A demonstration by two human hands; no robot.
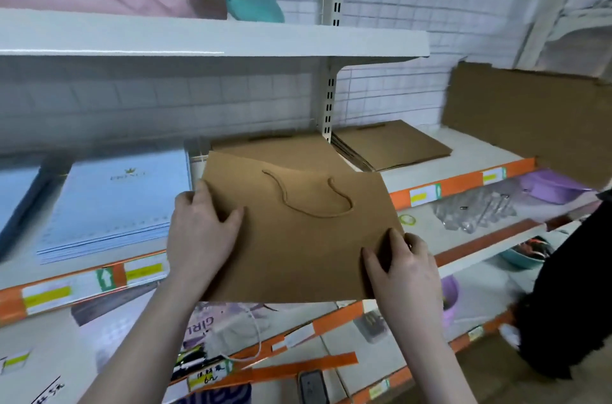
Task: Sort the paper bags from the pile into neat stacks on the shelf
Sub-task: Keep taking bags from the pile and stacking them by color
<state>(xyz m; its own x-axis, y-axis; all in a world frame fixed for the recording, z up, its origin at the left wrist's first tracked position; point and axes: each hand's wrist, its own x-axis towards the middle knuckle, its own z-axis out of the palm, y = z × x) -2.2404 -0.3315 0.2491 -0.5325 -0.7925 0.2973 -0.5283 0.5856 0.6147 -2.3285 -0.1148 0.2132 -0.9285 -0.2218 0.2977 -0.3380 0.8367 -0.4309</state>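
Left hand (202,231) and right hand (402,266) pinch the flat brown bag (298,238) at both side edges, fingers clamped, keeping it level to land on the brown stack (281,147) on the shelf (463,177).

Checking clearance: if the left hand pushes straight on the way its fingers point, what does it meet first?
Probably the stack of brown paper bags on the shelf; the left hand holds a brown paper bag angled towards it. Depth unclear.

Even, diffuse indoor light from above, fairly bright; I see no hard glare. The upper shelf (212,39) casts a soft shadow on the wall grid (165,99) beneath it. Wide-angle distortion bows the shelf lines toward the edges — corners smeared. Motion blur softens the blue notebooks (112,198) at left; the centre stays sharper.
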